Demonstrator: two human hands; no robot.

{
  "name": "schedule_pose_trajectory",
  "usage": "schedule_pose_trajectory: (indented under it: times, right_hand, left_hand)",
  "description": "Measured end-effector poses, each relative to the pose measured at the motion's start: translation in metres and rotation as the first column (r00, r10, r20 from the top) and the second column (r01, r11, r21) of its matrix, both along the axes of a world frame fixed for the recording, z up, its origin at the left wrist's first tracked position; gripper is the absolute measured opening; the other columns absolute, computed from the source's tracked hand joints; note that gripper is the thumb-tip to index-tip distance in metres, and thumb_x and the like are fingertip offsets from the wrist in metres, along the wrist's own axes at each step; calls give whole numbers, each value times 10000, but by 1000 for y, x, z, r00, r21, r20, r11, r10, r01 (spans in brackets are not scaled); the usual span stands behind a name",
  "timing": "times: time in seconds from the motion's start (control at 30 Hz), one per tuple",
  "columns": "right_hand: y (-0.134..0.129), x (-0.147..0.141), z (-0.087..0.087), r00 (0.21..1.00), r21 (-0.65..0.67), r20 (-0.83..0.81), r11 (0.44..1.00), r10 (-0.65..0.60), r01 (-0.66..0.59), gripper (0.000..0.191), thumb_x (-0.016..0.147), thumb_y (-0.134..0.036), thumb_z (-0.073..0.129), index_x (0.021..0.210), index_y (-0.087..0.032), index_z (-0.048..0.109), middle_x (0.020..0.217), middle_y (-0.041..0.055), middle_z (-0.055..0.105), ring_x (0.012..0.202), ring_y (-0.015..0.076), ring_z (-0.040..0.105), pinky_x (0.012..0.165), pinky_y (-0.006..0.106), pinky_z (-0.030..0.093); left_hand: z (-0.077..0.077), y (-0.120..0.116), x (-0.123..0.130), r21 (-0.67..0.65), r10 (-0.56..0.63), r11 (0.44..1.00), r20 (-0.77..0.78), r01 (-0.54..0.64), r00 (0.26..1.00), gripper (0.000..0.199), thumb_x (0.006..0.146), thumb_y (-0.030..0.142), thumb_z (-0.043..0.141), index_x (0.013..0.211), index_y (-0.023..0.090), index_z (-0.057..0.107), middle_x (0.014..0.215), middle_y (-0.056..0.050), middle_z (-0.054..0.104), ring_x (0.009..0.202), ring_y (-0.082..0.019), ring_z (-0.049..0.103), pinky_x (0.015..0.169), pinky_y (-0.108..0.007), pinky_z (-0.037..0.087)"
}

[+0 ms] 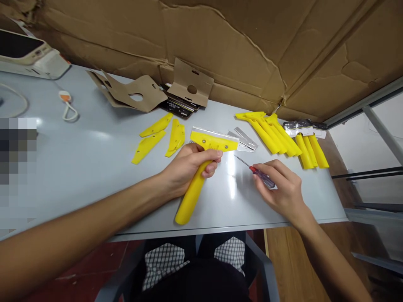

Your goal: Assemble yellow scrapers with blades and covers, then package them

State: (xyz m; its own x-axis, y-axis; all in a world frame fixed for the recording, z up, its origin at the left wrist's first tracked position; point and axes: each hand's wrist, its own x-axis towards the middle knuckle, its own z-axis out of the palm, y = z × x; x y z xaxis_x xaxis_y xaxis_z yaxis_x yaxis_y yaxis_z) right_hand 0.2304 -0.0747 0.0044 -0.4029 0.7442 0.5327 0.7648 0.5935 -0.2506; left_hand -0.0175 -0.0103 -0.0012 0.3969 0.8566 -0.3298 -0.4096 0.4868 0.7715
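My left hand [189, 165] is closed round the neck of a yellow scraper [192, 195], its metal blade edge pointing away from me and two screws showing on its head. To the right, my right hand [281, 186] grips a screwdriver [263, 177] with a purple and red handle. The screwdriver's tip points toward the scraper head but stays apart from it. Behind the scraper head lie several loose metal blades [247, 137]. Several yellow plastic head pieces [149, 146] rest left of the scraper.
Yellow scraper handles [270, 132] lie in a row at the right, beside packaged yellow handles [310, 151]. Folded cardboard packaging [141, 94] stands at the back against a cardboard sheet [220, 46]. A white device [34, 58] and a white-orange strap [66, 100] are on the left of the table [94, 167].
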Motion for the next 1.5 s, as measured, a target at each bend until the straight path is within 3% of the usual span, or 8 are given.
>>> schedule_pose_trajectory:
  times: [0.37, 0.6, 0.8, 0.93, 1.07, 1.2, 1.33, 1.5]
  right_hand:
    - [13, -14, 13, 995, 106, 100, 994, -20, 9, 180, 972, -124, 680, 1125, -218, 695, 914, 36, 725, 752, 163, 695, 601, 302, 548]
    - [12, -16, 20, 990, 66, 135, 998, -26, 17, 142, 997, -147, 657, 1108, -219, 709, 908, 32, 715, 738, 156, 683, 602, 301, 545]
    - [9, -22, 49, 965, -30, 256, 997, -54, 64, 134, 1028, -199, 619, 1071, -181, 744, 957, 71, 665, 682, 157, 631, 560, 328, 490]
    - [15, -25, 74, 899, 1, 429, 995, -88, 97, 178, 1015, -281, 625, 998, -189, 776, 998, 106, 642, 612, 159, 543, 509, 352, 404]
    - [26, -26, 88, 860, -38, 510, 999, -11, 35, 167, 937, -202, 624, 1012, -204, 773, 956, 96, 633, 531, 134, 443, 488, 357, 352]
    - [38, -31, 99, 916, -100, 389, 993, 97, -63, 236, 922, -127, 584, 1084, -231, 720, 993, 73, 693, 622, 169, 588, 568, 363, 465]
    - [54, -38, 105, 977, -100, 149, 986, 150, -136, 122, 961, -157, 654, 979, -274, 683, 875, 7, 737, 712, 202, 689, 646, 374, 545]
    - [67, -37, 87, 977, 0, 68, 980, 201, -201, 140, 992, -158, 621, 1014, -279, 689, 979, 32, 745, 778, 222, 714, 678, 394, 575]
  left_hand:
    - [2, -3, 0, 0, 10, 1000, 54, -10, 998, 229, 702, 157, 873, 740, 116, 651, 551, 49, 536, 420, -23, 411, 393, -145, 320]
    - [4, -4, 1, 29, 6, 1000, 36, -7, 999, 218, 707, 157, 854, 692, 127, 638, 535, 37, 526, 431, -36, 424, 395, -158, 315]
    - [2, -6, 2, 43, 20, 999, 15, -20, 1000, 228, 668, 141, 860, 692, 129, 634, 546, 34, 531, 436, -38, 431, 399, -163, 313]
    - [0, -9, 2, 51, -15, 999, -29, 17, 999, 194, 700, 146, 847, 726, 122, 657, 548, 26, 543, 440, -41, 439, 416, -172, 326]
    - [-1, -7, 1, 32, 2, 999, -58, 0, 998, 192, 683, 130, 846, 735, 122, 662, 555, 25, 554, 445, -44, 444, 420, -179, 329]
    - [-1, -3, 0, -20, 48, 999, -64, -49, 997, 238, 622, 111, 865, 724, 127, 650, 558, 31, 554, 449, -42, 446, 413, -171, 327]
    - [-4, -2, 2, -60, 23, 998, -78, -28, 997, 218, 672, 138, 859, 725, 133, 647, 546, 39, 537, 435, -37, 416, 400, -169, 302]
    - [-3, -4, 3, -71, 33, 997, -86, -39, 996, 179, 723, 144, 835, 741, 138, 657, 539, 45, 533, 436, -40, 418, 403, -169, 304]
